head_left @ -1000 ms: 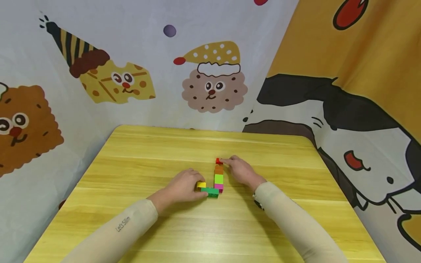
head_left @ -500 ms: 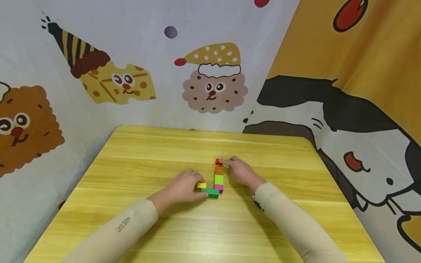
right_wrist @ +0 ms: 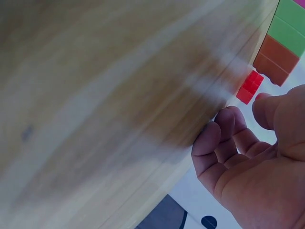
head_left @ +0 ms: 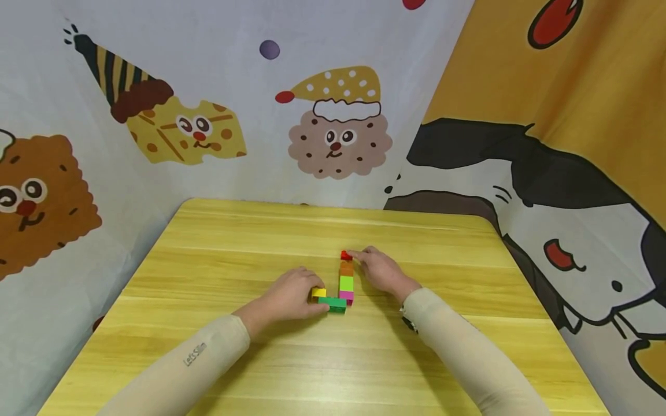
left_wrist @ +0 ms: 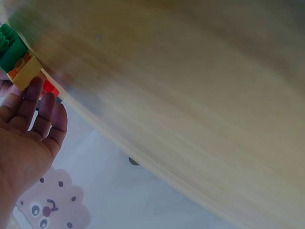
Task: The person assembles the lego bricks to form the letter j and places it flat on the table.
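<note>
A short L of toy building bricks lies mid-table in the head view. My left hand (head_left: 293,293) holds its near left end, thumb against the green brick (head_left: 336,304) and fingers at the yellow brick (head_left: 319,293). The left wrist view shows those fingertips on the yellow brick (left_wrist: 26,71). From the green brick, a magenta brick (head_left: 346,295), a lime green brick (head_left: 346,283) and an orange brick (head_left: 346,268) run away from me. A small red brick (head_left: 346,255) lies beyond the orange one. My right hand (head_left: 382,270) reaches the red brick with an outstretched index finger, other fingers bent.
The bricks lie on a light wood-grain table (head_left: 250,231) with rounded far corners. Behind it hangs a cartoon-printed cloth (head_left: 218,179), close to the far edge. In the right wrist view, the red brick (right_wrist: 250,87) sits slightly apart from the orange brick (right_wrist: 277,59).
</note>
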{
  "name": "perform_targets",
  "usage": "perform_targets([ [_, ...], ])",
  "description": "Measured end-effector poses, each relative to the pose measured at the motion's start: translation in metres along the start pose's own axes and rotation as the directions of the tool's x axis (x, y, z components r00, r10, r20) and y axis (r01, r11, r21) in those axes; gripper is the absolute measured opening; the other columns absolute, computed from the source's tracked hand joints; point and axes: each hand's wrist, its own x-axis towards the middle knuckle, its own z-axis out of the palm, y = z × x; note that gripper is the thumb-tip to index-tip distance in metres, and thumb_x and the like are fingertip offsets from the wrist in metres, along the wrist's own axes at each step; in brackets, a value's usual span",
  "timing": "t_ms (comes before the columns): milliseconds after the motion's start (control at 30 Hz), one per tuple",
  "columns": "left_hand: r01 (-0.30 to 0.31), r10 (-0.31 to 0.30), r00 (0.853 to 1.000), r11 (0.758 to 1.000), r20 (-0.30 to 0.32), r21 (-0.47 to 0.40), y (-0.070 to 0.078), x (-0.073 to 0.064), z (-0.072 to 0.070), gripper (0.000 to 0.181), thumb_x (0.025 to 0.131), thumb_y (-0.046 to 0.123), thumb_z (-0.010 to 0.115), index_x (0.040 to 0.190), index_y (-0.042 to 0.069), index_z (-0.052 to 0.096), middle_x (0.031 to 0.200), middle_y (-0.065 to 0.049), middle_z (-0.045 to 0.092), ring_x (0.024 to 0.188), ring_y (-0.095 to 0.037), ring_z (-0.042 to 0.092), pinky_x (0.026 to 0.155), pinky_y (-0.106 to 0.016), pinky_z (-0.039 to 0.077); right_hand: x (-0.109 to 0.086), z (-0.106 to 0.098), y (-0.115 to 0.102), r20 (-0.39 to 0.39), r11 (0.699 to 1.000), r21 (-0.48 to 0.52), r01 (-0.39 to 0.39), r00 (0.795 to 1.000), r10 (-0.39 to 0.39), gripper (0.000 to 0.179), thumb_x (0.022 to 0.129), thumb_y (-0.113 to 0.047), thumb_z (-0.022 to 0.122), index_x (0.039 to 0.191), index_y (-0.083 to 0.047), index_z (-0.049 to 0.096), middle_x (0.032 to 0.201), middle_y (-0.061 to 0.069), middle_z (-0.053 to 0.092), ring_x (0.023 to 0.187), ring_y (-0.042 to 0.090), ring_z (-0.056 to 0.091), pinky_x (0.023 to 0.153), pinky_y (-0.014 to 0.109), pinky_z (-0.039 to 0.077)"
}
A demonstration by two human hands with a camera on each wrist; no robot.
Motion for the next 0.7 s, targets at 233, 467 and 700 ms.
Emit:
perform_targets([
  [233, 0.0, 0.0, 1.0, 1.0, -0.001, 0.002, 0.0004, -0.0005, 0.0001, 0.05, 0.086, 0.057, 0.073, 0.113, 0.015, 0.073, 0.112, 0.003, 0.071, 0.099, -0.015, 0.058, 0.089, -0.037, 0.051, -0.0003, -0.0009, -0.0005, -0.001, 1.0, 0.009, -0.004, 1.0, 0.004, 0.047, 0.103, -0.006, 0.055, 0.147, -0.02, 0.056, 0.116, 0.011, 0.062, 0.093, 0.02, 0.063, 0.078, 0.036, 0.056],
  [467, 0.004, -0.004, 1.0, 1.0, 0.007, -0.002, 0.0007, -0.0006, -0.0005, 0.055, 0.085, 0.06, 0.073, 0.117, 0.014, 0.072, 0.114, 0.003, 0.07, 0.098, -0.014, 0.056, 0.09, -0.037, 0.051, -0.0011, -0.0006, -0.0012, 0.008, 1.0, 0.012, -0.018, 1.0, 0.017, 0.046, 0.103, -0.008, 0.055, 0.148, -0.021, 0.054, 0.117, 0.011, 0.061, 0.093, 0.02, 0.063, 0.08, 0.036, 0.056],
  [700, 0.012, -0.012, 1.0, 1.0, 0.018, -0.005, 0.0004, -0.0008, -0.0003, 0.07, 0.084, 0.066, 0.071, 0.127, 0.011, 0.067, 0.12, -0.001, 0.068, 0.103, -0.016, 0.057, 0.095, -0.039, 0.051, -0.0023, -0.0011, -0.0022, 0.009, 0.999, 0.032, -0.031, 0.999, 0.031, 0.047, 0.104, -0.009, 0.054, 0.149, -0.022, 0.053, 0.115, 0.009, 0.061, 0.087, 0.016, 0.06, 0.075, 0.034, 0.055],
])
